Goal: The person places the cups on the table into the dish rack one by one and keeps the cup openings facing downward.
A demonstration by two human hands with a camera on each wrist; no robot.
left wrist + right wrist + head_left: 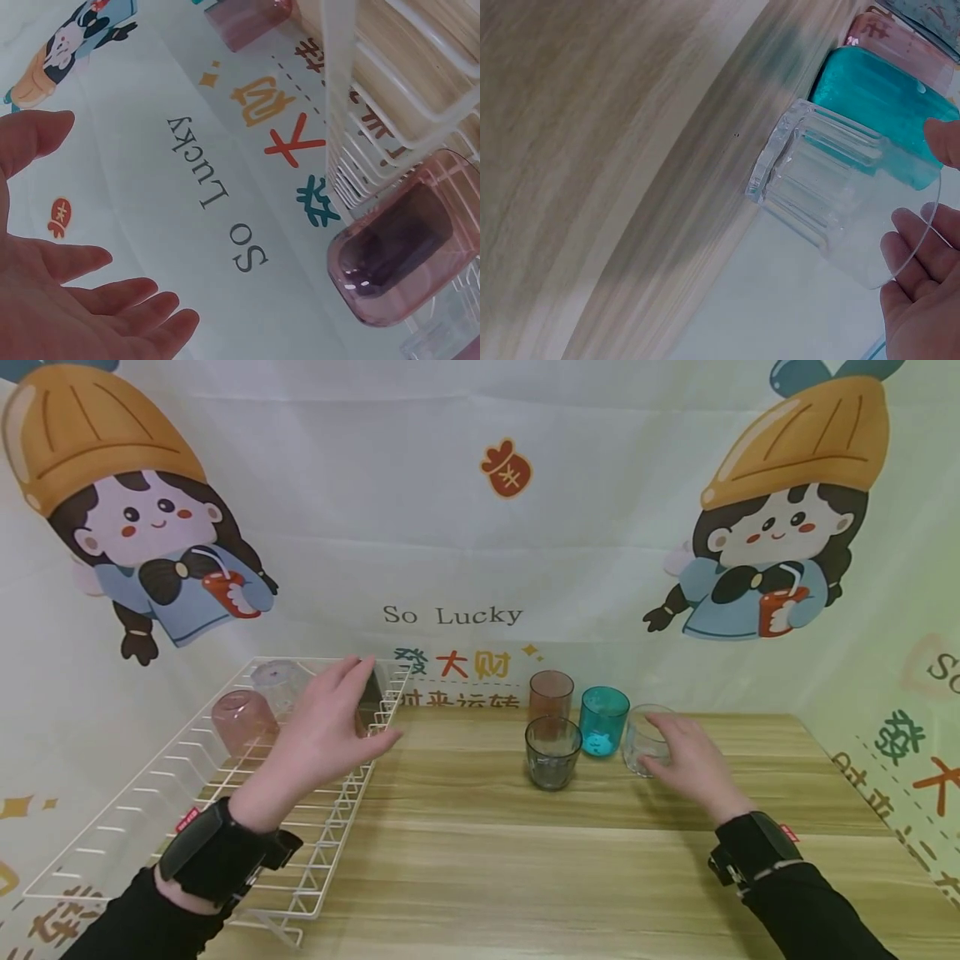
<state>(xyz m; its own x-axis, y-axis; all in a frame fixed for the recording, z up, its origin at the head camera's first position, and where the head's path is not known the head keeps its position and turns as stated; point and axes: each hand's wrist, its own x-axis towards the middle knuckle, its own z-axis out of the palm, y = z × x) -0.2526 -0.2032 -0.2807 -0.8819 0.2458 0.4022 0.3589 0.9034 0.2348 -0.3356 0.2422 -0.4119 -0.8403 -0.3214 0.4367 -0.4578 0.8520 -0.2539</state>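
A clear drinking glass (643, 745) stands upright on the wooden table. My right hand (692, 762) is at its rim, thumb and fingers spread around it. In the right wrist view, the fingers (915, 251) reach past the far side of this glass (832, 180); whether they touch it is hard to tell. Above the white wire rack (341, 852) hovers my left hand (318, 727), holding nothing, its fingers (82, 262) extended and apart from the thumb. In the rack are a pink glass (243, 722), a clear glass (279, 685) and a dark item partly hidden behind that hand.
Beside the clear glass stands a teal glass (603, 722). A grey glass (553, 756) is in front of a pink-brown glass (551, 687). A printed white cloth (450, 510) hangs behind the table (480, 877).
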